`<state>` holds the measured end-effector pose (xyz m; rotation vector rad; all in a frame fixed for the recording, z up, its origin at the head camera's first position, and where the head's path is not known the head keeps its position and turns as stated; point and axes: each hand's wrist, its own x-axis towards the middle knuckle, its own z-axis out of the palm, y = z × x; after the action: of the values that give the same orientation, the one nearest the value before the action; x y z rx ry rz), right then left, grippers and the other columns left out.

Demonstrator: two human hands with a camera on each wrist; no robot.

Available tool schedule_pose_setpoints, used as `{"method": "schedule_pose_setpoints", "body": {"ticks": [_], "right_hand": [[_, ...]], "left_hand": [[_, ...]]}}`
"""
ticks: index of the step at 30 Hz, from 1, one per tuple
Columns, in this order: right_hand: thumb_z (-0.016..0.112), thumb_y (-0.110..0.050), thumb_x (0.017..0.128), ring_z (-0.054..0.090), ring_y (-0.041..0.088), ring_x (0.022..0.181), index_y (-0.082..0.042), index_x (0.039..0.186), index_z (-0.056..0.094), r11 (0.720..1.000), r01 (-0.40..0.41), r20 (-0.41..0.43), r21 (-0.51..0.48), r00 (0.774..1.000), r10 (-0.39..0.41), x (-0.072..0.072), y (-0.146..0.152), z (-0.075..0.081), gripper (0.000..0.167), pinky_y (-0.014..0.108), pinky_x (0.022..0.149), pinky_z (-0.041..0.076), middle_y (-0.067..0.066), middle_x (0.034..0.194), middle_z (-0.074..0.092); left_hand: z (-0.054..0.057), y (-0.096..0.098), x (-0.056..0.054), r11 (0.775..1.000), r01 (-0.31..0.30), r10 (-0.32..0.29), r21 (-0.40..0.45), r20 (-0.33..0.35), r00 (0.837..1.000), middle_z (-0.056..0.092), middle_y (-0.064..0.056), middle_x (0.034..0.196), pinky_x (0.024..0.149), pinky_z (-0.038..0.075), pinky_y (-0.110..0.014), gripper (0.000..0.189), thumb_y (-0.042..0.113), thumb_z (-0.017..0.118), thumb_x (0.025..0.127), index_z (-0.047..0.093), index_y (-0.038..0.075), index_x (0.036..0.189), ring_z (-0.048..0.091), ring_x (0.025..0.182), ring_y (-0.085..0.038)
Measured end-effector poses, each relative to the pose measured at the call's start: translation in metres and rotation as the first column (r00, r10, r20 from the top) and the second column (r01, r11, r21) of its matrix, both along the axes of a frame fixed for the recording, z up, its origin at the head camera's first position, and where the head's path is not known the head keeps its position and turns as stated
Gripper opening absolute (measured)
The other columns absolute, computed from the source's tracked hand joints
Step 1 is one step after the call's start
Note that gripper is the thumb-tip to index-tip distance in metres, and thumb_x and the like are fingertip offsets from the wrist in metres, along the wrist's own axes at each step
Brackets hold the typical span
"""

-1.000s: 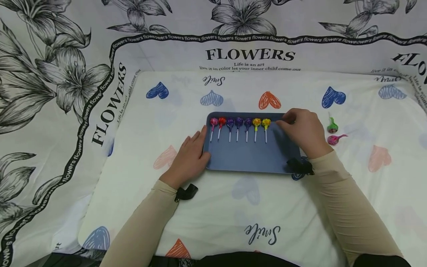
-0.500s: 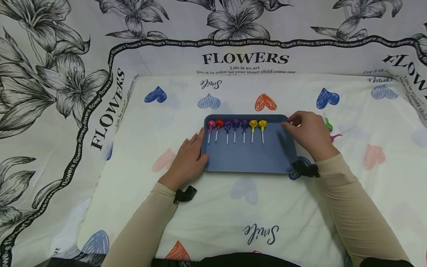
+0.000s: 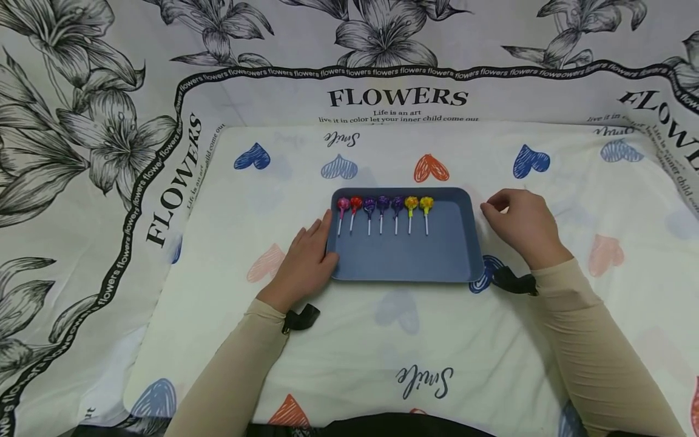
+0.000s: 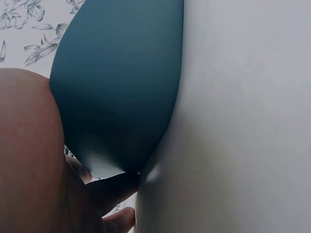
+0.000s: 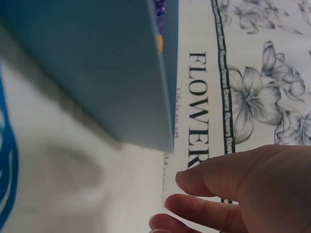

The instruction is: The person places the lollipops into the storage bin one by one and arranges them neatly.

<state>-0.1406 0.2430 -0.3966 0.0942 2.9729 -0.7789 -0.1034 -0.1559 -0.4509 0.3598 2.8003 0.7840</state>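
Note:
A blue-grey tray (image 3: 404, 261) lies on the cloth with a row of wrapped lollipops along its far side: a pink lollipop (image 3: 343, 205), a red lollipop (image 3: 355, 204), three purple lollipops (image 3: 383, 205) and two yellow lollipops (image 3: 426, 204). My left hand (image 3: 303, 261) rests against the tray's left edge, fingers extended. To the right of the tray, apart from it, is my right hand (image 3: 524, 227), its thumb and fingers loosely bent. In the right wrist view no object shows between the fingers (image 5: 204, 208) of this hand.
A white cloth (image 3: 426, 328) printed with hearts lies under the tray. Beyond it is a flower-printed cloth (image 3: 262, 97) with a black wavy border. Black straps (image 3: 516, 282) sit on both wrists.
My right hand has moved right, away from the tray's far right corner. Green and pink lollipops seen right of the tray earlier are now hidden behind it. My left hand stays at the tray.

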Motion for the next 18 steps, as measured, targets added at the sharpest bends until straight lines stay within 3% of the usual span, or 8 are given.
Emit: {"method": "schedule_pose_setpoints", "body": {"ticks": [10, 18], "right_hand": [[0.058, -0.029, 0.102, 0.057, 0.051, 0.117, 0.006, 0.126, 0.069, 0.999, 0.011, 0.058, 0.037, 0.998, -0.013, 0.006, 0.021, -0.010, 0.044, 0.064, 0.088, 0.049, 0.034, 0.131, 0.061], [0.059, -0.030, 0.102, 0.055, 0.054, 0.119, 0.007, 0.127, 0.067, 0.996, 0.035, 0.080, 0.081, 0.996, -0.042, 0.010, 0.032, -0.009, 0.046, 0.065, 0.090, 0.048, 0.038, 0.133, 0.059]], "left_hand": [[0.000, 0.000, 0.001, 1.000, 0.003, -0.003, 0.001, 0.008, 1.000, 0.024, -0.007, 0.174, 0.132, 0.006, -0.048, 0.081, 0.027, 0.043, 0.101, 0.004, 0.016, 0.171, 0.017, 0.162, -0.026], [0.002, -0.001, 0.001, 1.000, 0.003, -0.003, -0.002, -0.002, 1.000, 0.025, -0.008, 0.174, 0.132, 0.006, -0.048, 0.080, 0.027, 0.043, 0.101, 0.005, 0.015, 0.171, 0.018, 0.162, -0.027]]}}
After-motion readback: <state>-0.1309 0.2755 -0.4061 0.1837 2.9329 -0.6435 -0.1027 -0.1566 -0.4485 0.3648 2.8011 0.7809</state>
